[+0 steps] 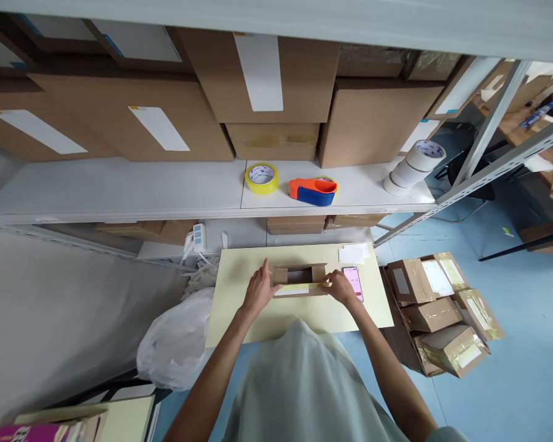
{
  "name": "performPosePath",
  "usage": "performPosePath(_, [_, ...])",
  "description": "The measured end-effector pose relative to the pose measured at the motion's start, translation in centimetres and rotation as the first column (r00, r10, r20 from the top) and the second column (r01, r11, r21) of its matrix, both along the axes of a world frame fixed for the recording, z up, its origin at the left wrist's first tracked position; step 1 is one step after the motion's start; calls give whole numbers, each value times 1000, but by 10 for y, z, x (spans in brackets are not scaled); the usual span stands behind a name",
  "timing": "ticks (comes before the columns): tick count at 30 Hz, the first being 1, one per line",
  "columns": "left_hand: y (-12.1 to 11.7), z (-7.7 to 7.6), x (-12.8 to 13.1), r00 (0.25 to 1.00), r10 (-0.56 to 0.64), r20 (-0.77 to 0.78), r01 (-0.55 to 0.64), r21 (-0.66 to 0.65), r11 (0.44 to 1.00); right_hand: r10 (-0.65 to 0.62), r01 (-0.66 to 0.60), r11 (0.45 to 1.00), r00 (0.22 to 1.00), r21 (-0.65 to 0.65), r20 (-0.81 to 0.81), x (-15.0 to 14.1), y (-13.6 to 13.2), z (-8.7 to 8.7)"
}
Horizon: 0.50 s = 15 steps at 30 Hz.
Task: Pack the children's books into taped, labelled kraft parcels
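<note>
A small cardboard box (pixel 299 293) with its top flaps raised lies on the pale yellow tabletop (pixel 239 319) in front of me. Its inside shows as a dark gap, and a white label and a yellowish strip run along its near side. My left hand (pixel 258 288) holds the box's left end, thumb on the near edge and index finger pointing away from me. At the opposite end my right hand (pixel 340 287) pinches the near right corner. Right beside that hand lies a phone (pixel 352 283) with a lit pink screen.
White paper slips (pixel 354 253) lie behind the phone. The shelf (pixel 179 187) bears a yellow tape roll (pixel 261 178), an orange and blue tape dispenser (pixel 313 191), stacked tape rolls (pixel 415 167) and large cartons (pixel 378 126). Packed boxes (pixel 431 316) stand at right, a white plastic bag (pixel 177 341) at left.
</note>
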<state>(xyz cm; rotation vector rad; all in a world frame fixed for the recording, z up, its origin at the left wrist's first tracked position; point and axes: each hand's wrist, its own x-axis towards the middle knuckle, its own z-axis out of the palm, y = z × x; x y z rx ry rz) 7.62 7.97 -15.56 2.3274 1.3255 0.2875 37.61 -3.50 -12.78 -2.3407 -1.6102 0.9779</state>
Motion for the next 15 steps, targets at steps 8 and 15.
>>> performPosePath(8, [6,-8,5,999,-42,-34,45,98,994,-195,194,981,975,28,102,-15,3,-17])
performPosePath(15, [-20,-17,-5,998,-65,11,64,75,995,-249,244,967,967,76,57,-18,-10,-20])
